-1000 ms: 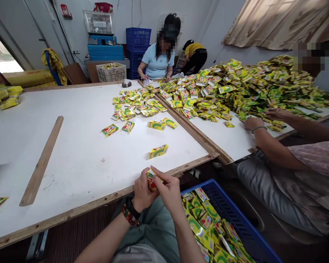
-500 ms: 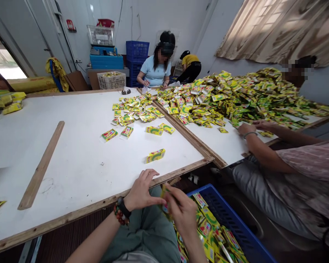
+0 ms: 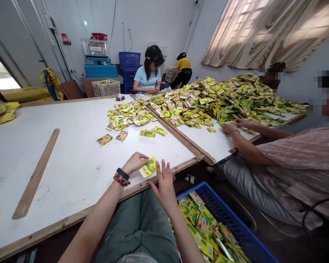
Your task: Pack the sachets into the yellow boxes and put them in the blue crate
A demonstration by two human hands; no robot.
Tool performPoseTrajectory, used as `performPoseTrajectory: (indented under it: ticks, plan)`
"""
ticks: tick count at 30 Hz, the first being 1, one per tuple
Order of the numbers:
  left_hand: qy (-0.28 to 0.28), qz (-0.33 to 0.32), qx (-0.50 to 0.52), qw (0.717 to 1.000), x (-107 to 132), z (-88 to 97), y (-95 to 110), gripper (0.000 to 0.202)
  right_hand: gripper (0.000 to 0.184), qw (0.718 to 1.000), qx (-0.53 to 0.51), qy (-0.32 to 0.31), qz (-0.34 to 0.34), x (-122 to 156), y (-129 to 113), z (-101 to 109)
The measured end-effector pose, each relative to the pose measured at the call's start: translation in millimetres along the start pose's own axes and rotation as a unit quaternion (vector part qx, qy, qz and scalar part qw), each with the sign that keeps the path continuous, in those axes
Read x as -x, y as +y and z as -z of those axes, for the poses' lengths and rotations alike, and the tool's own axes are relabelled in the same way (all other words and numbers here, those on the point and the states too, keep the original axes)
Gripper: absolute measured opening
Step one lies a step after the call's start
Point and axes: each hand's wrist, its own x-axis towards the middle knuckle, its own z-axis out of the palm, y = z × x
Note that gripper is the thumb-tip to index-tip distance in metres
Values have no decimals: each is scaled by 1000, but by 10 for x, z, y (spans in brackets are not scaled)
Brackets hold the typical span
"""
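Observation:
My left hand (image 3: 137, 162) pinches a small yellow-green printed box (image 3: 148, 167) by its upper left side, just above the table's near edge. One end of that box shows white. My right hand (image 3: 164, 182) has its fingers spread at the right of the box; whether the fingertips touch it I cannot tell. Farther up the white tabletop (image 3: 79, 160) lie a flat box (image 3: 104, 140), another box (image 3: 122, 136) and a yellow box (image 3: 147, 133). Below my right hand, a blue crate (image 3: 224, 212) is filled with similar boxes.
A large heap of yellow boxes (image 3: 230, 98) covers the table's far right side, past a wooden divider (image 3: 178, 137). A loose wooden strip (image 3: 37, 175) lies at left. A co-worker (image 3: 246, 146) handles boxes on the right; another person (image 3: 148, 75) sits across.
The box that was in my right hand is gone from it, and that hand has opened and moved up over the table edge. My left hand has taken hold of the box on the table.

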Motion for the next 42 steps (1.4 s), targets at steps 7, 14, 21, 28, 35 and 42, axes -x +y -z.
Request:
performPoseTrajectory:
  ticks: [7, 14, 21, 28, 35, 42]
  plan:
    - [121, -192, 51, 972, 861, -251, -225, 77, 37, 921, -359, -32, -148, -66, -303, -10]
    - [218, -104, 18, 970, 902, -827, -366, 85, 55, 803, -524, -45, -280, -34, -333, -39]
    - [237, -197, -44, 950, 864, -805, -472, 57, 39, 749, -572, -53, -330, -114, -337, -73]
    - [247, -209, 19, 946, 868, -777, -503, 66, 28, 928, -354, -11, -116, -39, -426, -21]
    - [182, -120, -10, 976, 871, -771, -443, 55, 26, 924, -328, -17, -197, -157, -385, 30]
    - [236, -113, 9, 965, 835, -805, -426, 28, 31, 928, -348, -75, -111, -141, -434, 26]
